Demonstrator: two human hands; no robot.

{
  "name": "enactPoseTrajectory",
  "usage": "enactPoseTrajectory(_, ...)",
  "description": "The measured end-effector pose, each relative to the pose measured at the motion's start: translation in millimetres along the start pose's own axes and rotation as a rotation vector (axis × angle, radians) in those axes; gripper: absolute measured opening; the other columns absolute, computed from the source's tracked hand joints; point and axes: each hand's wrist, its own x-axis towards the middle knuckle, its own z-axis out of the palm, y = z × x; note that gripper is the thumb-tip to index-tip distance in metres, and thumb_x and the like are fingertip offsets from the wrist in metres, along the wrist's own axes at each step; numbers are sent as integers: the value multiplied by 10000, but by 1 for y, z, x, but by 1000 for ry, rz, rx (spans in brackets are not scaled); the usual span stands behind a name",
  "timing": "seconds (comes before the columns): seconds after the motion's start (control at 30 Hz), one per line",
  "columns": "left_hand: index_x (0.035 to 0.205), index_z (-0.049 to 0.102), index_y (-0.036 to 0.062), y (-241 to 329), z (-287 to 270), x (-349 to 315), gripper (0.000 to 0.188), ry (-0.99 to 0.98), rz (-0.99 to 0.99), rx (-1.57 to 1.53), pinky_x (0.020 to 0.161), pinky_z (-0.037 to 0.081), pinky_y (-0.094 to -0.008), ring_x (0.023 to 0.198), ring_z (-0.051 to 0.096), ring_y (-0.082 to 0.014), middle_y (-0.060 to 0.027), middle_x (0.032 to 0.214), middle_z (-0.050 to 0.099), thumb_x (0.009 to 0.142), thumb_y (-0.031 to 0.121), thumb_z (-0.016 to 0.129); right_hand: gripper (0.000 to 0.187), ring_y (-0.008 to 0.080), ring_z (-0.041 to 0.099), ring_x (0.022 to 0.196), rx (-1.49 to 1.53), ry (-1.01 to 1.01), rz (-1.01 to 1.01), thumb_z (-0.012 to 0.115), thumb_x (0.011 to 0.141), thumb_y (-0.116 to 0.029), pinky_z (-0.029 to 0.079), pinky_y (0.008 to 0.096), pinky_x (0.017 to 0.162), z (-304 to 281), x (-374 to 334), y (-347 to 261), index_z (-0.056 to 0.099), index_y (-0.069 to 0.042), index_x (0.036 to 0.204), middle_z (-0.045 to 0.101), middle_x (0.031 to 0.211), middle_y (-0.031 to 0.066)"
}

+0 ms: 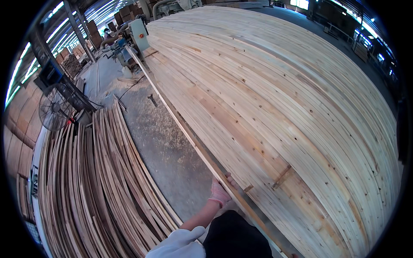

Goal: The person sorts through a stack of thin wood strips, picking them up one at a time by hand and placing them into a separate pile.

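Observation:
My left hand point(220, 190), in a pinkish knit work glove, is closed around a long, narrow wooden strip point(185, 129). Fingers show on both sides of the strip's edge. The strip slants from a machine at the far left down to the lower edge of the view, alongside a wide stack of pale boards point(266, 107). Of my right hand point(294, 256) only a sliver seems to show at the lower edge, near the strip's close end; its fingers are hidden.
Many thin wooden strips point(107, 180) lie in a pile on the left. Behind them stand a floor fan point(55, 107) and a post. A green-grey machine point(139, 34) is at the far end. Sawdust covers the concrete floor point(161, 142) between pile and stack. Another person point(106, 33) is far back.

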Motion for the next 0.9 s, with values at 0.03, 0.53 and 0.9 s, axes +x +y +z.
enactPoseTrajectory(0.03,922,597,83,0,1,-2,576,-10,69,20,662,463,-395,654,522,-222,-61,680,536,865,631,427,391,257,614,844,59,6,2,550,936,-244,499,319,762,5,13,-12,527,-104,1300,653,901,100)
enactPoseTrajectory(0.53,1286,472,77,-193,-139,-28,456,-223,-810,-372,1077,360,-420,1228,480,-301,-111,1328,516,922,326,588,590,312,669,802,-312,-209,-561,738,688,-490,530,399,742,14,118,-294,635,-69,1089,686,948,145)
enactPoseTrajectory(0.9,1216,518,66,-209,-55,-59,366,-82,-63,150,996,450,-460,1085,581,-288,-107,1142,614,927,279,591,588,389,618,909,-419,-58,279,460,923,-562,470,426,829,-165,17,-126,699,-26,972,670,932,230)
